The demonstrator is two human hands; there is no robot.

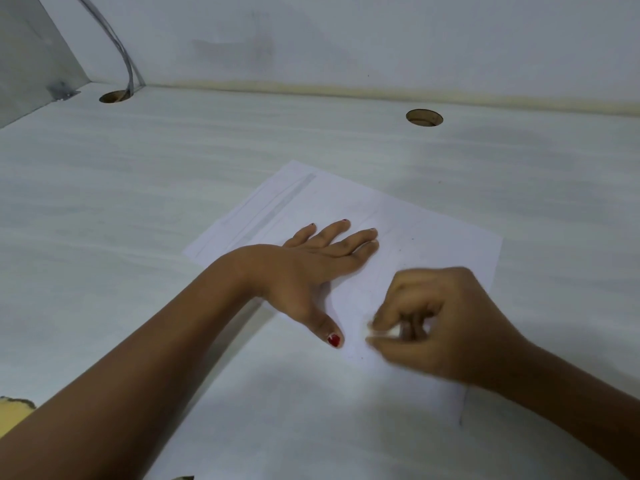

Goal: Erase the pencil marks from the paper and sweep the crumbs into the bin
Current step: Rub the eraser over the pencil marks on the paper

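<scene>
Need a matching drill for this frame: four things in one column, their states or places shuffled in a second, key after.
Things
1. left hand
2. right hand
3. cable
4. paper

States or places
A. pinches the eraser
B. lies flat on the desk
C. rests flat, fingers straight
D. runs down into the back-left hole

Pairs: 1-C, 2-A, 3-D, 4-B
</scene>
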